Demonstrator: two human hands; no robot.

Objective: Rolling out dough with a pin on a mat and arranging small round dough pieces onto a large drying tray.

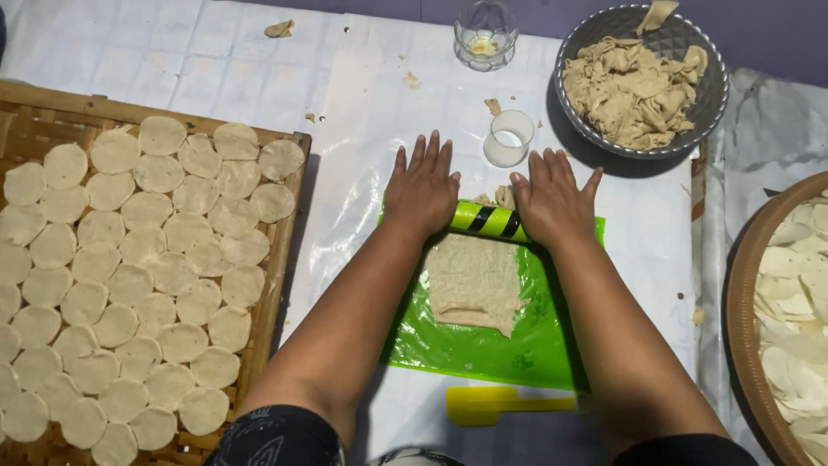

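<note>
My left hand [422, 188] and my right hand [552, 198] lie flat, fingers spread, on the two ends of a green rolling pin with black stripes [488, 221]. The pin sits at the far edge of a flattened sheet of pale dough [473, 283]. The dough rests on a green plastic sheet [483, 349] laid over a clear plastic table cover. A small lump of dough [504, 197] lies just beyond the pin, between my hands.
A woven tray [285, 259] at left holds several round dough discs [129, 276]. A grey bowl [711, 95] of dough scraps stands at back right, a white ring cutter [509, 138] and a glass [486, 34] nearby. A yellow scraper [500, 404] lies near me; another tray [742, 319] of discs at right.
</note>
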